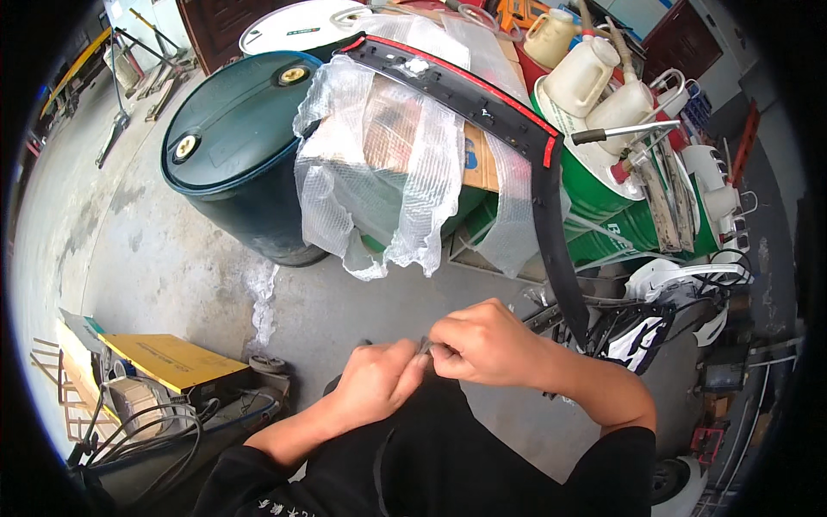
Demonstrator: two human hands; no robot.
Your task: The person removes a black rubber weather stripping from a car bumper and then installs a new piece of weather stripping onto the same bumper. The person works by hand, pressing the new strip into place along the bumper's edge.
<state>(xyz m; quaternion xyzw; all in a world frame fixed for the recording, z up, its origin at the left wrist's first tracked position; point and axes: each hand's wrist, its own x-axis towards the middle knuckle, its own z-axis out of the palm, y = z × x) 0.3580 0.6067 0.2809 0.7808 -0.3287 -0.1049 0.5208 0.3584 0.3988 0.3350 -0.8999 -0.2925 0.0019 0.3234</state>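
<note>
Above a grey workshop floor [189, 276], near a dark green drum [241, 164] and bubble wrap [431, 172], pinches a small greyish piece [425, 347] in a narrow fingertip grip between left hand [379, 379] and right hand [480, 345], over black clothing [465, 439].

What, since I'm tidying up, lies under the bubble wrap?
Brown cardboard and a green surface show beneath the bubble wrap; whatever else its cloudy folds cover can't be made out.

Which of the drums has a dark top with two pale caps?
The dark drum leftmost in the group; the drum behind it and the green drum have white tops.
</note>
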